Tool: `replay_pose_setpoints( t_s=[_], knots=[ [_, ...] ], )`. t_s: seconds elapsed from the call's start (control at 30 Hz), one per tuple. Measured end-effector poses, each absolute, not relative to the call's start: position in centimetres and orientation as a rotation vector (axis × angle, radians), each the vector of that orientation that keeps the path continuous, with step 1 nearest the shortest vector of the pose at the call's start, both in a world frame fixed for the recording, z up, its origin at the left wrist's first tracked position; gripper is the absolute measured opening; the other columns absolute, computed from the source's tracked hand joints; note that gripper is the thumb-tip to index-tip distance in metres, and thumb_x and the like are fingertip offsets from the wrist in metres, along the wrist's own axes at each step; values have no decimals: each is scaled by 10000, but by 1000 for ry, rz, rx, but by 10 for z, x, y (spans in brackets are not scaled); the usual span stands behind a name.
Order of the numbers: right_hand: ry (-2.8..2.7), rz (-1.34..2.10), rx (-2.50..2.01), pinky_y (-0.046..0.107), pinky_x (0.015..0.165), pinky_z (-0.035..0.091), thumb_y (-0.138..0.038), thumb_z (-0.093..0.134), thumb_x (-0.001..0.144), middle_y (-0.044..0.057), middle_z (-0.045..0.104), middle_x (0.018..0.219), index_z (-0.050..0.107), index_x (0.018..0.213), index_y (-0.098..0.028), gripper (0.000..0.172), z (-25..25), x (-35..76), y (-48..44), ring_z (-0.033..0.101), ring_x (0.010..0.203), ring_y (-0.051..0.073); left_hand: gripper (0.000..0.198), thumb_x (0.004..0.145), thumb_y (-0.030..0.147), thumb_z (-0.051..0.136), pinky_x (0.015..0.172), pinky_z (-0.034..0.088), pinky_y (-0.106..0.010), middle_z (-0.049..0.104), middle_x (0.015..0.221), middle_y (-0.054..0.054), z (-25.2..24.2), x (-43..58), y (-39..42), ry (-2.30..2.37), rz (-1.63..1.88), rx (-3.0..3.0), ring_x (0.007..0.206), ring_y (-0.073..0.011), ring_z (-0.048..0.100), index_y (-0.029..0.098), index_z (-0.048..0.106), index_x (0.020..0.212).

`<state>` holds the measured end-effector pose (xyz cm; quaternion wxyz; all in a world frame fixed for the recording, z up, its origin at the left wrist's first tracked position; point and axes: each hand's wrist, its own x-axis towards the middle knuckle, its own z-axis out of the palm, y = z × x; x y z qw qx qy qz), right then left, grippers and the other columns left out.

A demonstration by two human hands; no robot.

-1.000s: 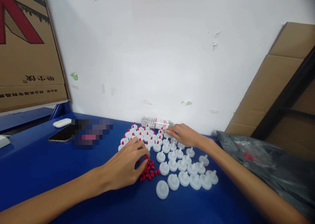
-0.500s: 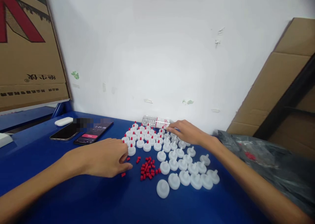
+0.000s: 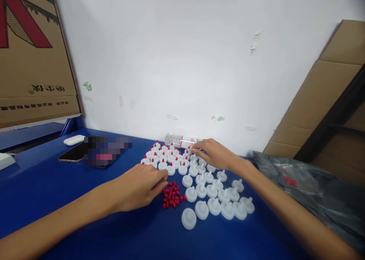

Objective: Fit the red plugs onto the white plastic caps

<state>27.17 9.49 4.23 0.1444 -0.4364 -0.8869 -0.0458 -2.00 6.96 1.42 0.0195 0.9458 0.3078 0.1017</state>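
At frame centre the left hand (image 3: 142, 185), pinched narrow over loose red plugs (image 3: 171, 197), may scatter them by brushing; the right hand (image 3: 213, 153) lies among white caps (image 3: 213, 206), its grip unclear.

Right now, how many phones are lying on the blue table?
2. A dark phone lies far left beside a white case; the second phone sits just right of it, mostly blurred. None looks hidden.
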Motion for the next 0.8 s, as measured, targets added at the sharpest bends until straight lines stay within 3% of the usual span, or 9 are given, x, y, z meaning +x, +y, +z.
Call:
replay_pose_setpoints(
  t_s=[0.13, 0.4, 0.5, 0.67, 0.8],
  knots=[
    [-2580, -53, -1188, 335, 859, 463, -360, 579, 997, 41, 755, 1027, 715, 1055, -225, 200, 44, 263, 90, 675, 963, 200, 265, 1021, 285, 411, 542, 264, -295, 641, 675, -24, 19, -16, 70, 1058, 407, 2969, 580, -187, 585, 206, 567, 822],
    [-2602, -15, -1127, 348, 830, 461, -300, 698, 922, 38, 754, 889, 755, 976, -214, 116, 31, 243, 86, 668, 894, 203, 246, 1006, 278, 410, 550, 274, -280, 625, 617, 6, 10, -13, 72, 1067, 590, 2897, 510, -152, 530, 202, 585, 852],
    [-2589, 1, -1098, 327, 824, 463, -283, 658, 950, 25, 739, 902, 724, 957, -218, 92, 30, 243, 85, 662, 893, 183, 235, 1001, 279, 406, 550, 282, -276, 627, 617, 9, 6, -12, 73, 1091, 653, 2841, 501, -149, 520, 205, 579, 859],
    [-2495, -24, -1125, 335, 753, 487, -270, 441, 1046, 61, 705, 974, 582, 1144, -203, 184, 37, 244, 78, 653, 849, 188, 158, 1001, 285, 394, 549, 293, -262, 602, 605, 48, 7, -13, 71, 1097, 745, 2729, 502, -158, 522, 227, 536, 1039],
    [-2517, -70, -1083, 336, 771, 485, -266, 487, 1024, 58, 677, 982, 561, 1125, -206, 139, 45, 235, 68, 628, 873, 190, 170, 1019, 333, 391, 552, 296, -256, 578, 598, 60, 8, -12, 70, 1097, 799, 2682, 512, -156, 526, 235, 530, 1033]
  ],
)
